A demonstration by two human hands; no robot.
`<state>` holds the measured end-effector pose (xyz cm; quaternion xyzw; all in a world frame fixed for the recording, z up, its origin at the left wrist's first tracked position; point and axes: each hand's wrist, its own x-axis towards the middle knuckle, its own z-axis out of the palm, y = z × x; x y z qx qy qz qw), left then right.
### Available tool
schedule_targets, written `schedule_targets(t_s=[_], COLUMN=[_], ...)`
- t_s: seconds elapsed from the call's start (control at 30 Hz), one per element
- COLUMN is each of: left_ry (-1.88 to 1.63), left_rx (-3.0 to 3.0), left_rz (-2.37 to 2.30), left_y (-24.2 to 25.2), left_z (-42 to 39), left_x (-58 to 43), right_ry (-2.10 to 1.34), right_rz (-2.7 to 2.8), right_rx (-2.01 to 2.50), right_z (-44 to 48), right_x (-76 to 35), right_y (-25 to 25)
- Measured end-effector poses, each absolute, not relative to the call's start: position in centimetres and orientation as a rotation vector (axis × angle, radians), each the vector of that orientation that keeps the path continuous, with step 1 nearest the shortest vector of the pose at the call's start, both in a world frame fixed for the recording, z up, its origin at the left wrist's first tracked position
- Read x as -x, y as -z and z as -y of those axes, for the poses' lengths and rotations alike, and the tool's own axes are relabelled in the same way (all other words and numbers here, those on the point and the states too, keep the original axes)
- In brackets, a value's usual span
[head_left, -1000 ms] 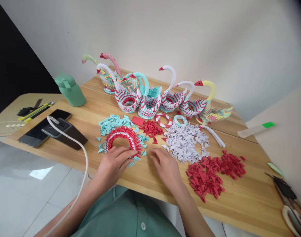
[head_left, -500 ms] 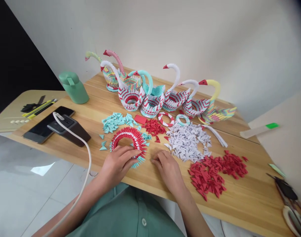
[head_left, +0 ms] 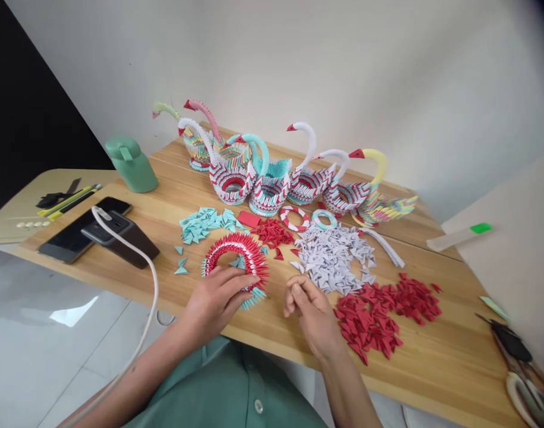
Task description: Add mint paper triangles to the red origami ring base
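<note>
A ring of interlocked folded paper pieces (head_left: 259,261), red and white with light blue tips underneath, lies near the table's front edge. My left hand (head_left: 216,300) grips its near right side, thumb outside and fingers over the wall, hiding part of it. To the right and apart from the ring, my right hand (head_left: 314,312) is raised over the wood with thumb and fingertips pinched together; whatever may be between them is hidden. Close to that hand are a pile of white paper triangles (head_left: 334,255) and a pile of red paper triangles (head_left: 367,321).
Several paper swans (head_left: 269,193) stand along the back. Blue triangles (head_left: 207,224), a small red pile (head_left: 274,233) and two paper rings (head_left: 324,219) lie before them. At left are a green bottle (head_left: 131,165), a phone (head_left: 66,244) and a cabled power bank (head_left: 120,238); scissors (head_left: 524,386) at right.
My right hand has turned and moved slightly right, its fingers curling into a pinch. The ring has shifted slightly under my left hand, which keeps its grip. The view has also moved a little.
</note>
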<state>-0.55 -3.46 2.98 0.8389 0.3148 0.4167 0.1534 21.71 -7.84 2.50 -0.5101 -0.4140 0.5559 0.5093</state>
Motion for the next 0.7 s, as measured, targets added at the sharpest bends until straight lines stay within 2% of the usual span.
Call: schedule_targets(t_s=[0.33,0.57,0.7], left_ry=[-1.176,-1.178,-1.195], left_rx=[-2.397,-2.390,-2.395], left_rz=[-0.863,-0.849,-0.855], left_y=[-3.15,-3.66,-3.59], left_z=[3.61,3.76,3.87], left_x=[-0.20,-0.48,-0.37], right_ry=[-1.431,-1.236,-1.007], right_rz=[0.815,0.961,1.127], right_rx=[1.102,1.200,1.267], right_z=[8.20,8.54,8.40], right_x=[-21.49,-20.97,-21.33], right_y=[-2.47,-2.91,-2.74])
